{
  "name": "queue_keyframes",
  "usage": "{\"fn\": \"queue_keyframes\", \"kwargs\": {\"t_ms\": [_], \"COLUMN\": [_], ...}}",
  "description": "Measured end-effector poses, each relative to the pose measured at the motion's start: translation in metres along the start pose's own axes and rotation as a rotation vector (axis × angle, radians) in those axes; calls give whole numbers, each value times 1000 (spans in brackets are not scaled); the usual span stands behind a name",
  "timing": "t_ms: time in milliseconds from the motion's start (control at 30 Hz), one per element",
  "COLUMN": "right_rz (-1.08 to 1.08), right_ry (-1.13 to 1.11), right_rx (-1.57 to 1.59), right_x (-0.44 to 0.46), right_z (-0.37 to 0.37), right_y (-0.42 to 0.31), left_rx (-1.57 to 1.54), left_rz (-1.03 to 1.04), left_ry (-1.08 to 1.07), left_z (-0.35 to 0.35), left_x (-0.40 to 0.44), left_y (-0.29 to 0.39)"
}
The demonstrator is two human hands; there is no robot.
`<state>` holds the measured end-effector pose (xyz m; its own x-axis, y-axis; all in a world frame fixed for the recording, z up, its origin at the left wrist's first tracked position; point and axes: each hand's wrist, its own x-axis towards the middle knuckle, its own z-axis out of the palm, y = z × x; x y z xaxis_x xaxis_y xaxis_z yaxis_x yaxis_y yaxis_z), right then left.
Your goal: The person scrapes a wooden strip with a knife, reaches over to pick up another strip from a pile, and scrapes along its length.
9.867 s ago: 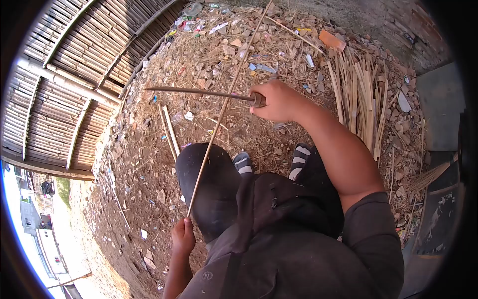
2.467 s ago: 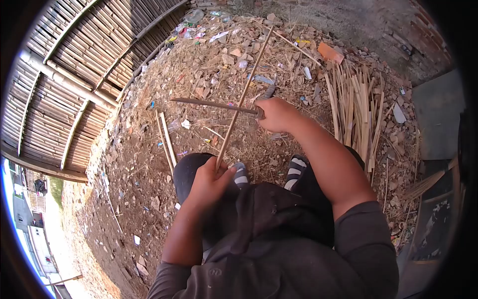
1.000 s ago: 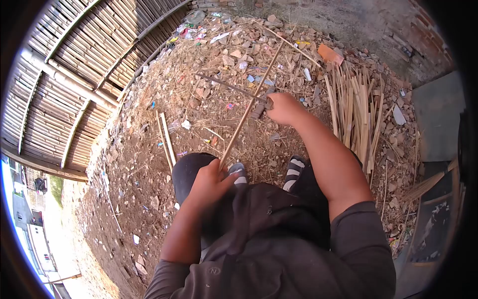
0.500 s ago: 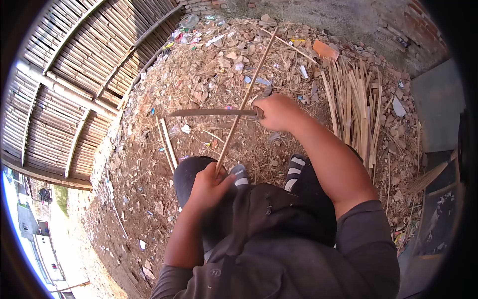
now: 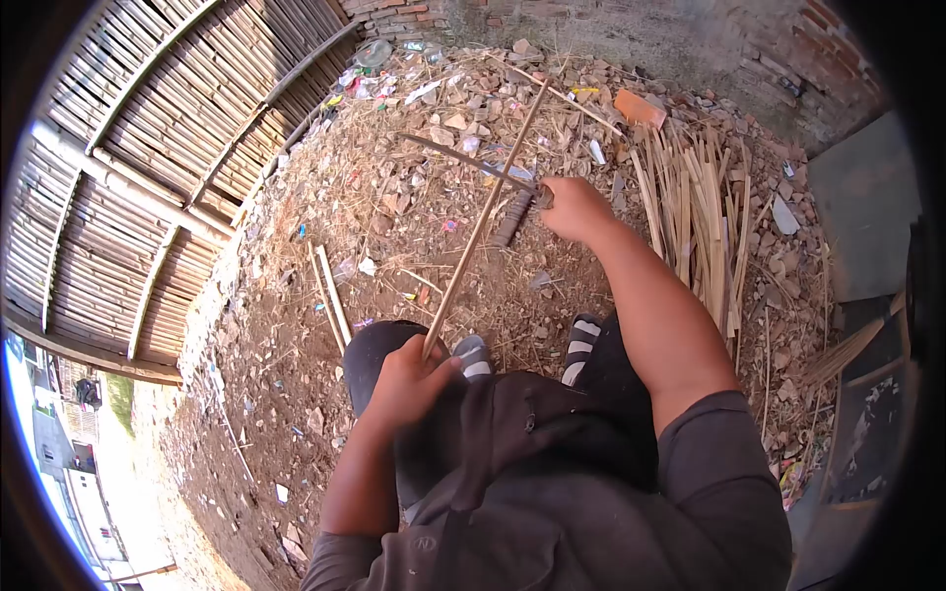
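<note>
My left hand (image 5: 406, 382) is closed around the near end of a long bamboo strip (image 5: 463, 264), by my left knee. The strip slants up and away from me. My right hand (image 5: 574, 210) grips the handle of a machete (image 5: 453, 155), whose long dark blade points to the far left. Blade and strip cross near the upper part of the strip; whether they touch I cannot tell. A dark ridged piece (image 5: 514, 219) shows beside my right hand, and I cannot make out what it is.
A pile of split bamboo strips (image 5: 698, 222) lies to the right. Two more strips (image 5: 331, 291) lie left of my knee. Broken rubble and litter cover the ground around an orange brick (image 5: 641, 107). A bamboo fence (image 5: 187, 118) stands left, a brick wall (image 5: 631, 44) behind.
My right hand has moved away from me and slightly right with the machete. Its blade has swung from nearly level to tilted, tip farther up the strip. My left hand keeps its hold.
</note>
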<state>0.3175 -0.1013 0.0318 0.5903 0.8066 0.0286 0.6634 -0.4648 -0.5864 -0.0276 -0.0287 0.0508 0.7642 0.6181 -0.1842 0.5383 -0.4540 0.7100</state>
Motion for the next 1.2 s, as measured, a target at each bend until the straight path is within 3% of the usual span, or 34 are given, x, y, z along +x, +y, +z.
{"fn": "queue_keyframes", "kwargs": {"t_ms": [133, 233, 333, 467, 567, 600, 700, 900, 1000, 1100, 1200], "right_rz": [-112, -138, -51, -219, -220, -226, -249, -251, -237, -374, -299], "right_ry": [8, 25, -217, -202, -165, -162, -174, -315, -380, -100, -41], "right_rx": [51, 264, 769, 1161, 1237, 1229, 1196, 1112, 950, 738, 231], "right_x": [-3, -2, -6, -5, -10, -10, -9, -19, -23, -18, -22], "right_z": [-4, -5, -20, -20, -27, -27, -27, -21, -22, -9, -27], "right_y": [-7, -7, -10, -7, -14, -14, -13, -32, -36, -26, -27], "left_rx": [-58, -12, 73, 129, 179, 195, 215, -201, -639, -710, -918], "left_rz": [8, 3, 22, 5, 8, 15, -43, 327, -16, -118, -205], "left_ry": [3, -29, -29, 25, 39, 40, -217, -38, -317, -318, -378], "left_z": [0, -5, -6, -4, -4, -5, -20, 9, 14, 16, 13], "left_x": [-3, -8, -20, -36, -46, -48, -47, 7, 27, 40, 48], "left_y": [-4, 3, -2, -8, -14, -12, 1, -2, 24, 16, -10]}}
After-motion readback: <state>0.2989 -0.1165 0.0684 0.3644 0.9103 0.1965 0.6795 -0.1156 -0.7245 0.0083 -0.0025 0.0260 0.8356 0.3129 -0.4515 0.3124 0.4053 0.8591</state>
